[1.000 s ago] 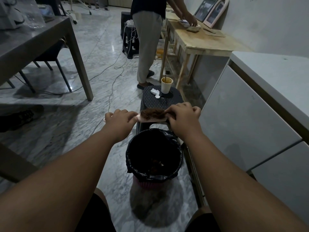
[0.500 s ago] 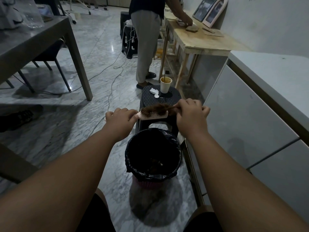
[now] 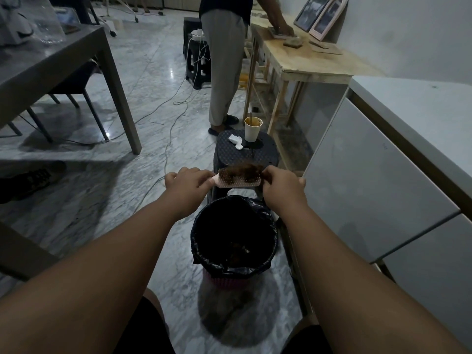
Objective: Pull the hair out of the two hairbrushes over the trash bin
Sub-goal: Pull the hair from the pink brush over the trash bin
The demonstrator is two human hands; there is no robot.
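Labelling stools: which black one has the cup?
The near stool behind the trash bin, bearing the paper cup; the far stool holds white cables.

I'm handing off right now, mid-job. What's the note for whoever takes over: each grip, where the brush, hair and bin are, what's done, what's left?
Left grip: holds the hairbrush by its handle end, bristles up.
Right grip: pinches the hair at the brush's right end.
Where: the brush is held above the far rim of the trash bin, in front of the stool.
Done: something brownish lies in the bin; I cannot tell what it is.
Left: the clump is still matted on the bristles. Pull it free and drop it in. The second brush is not in view.
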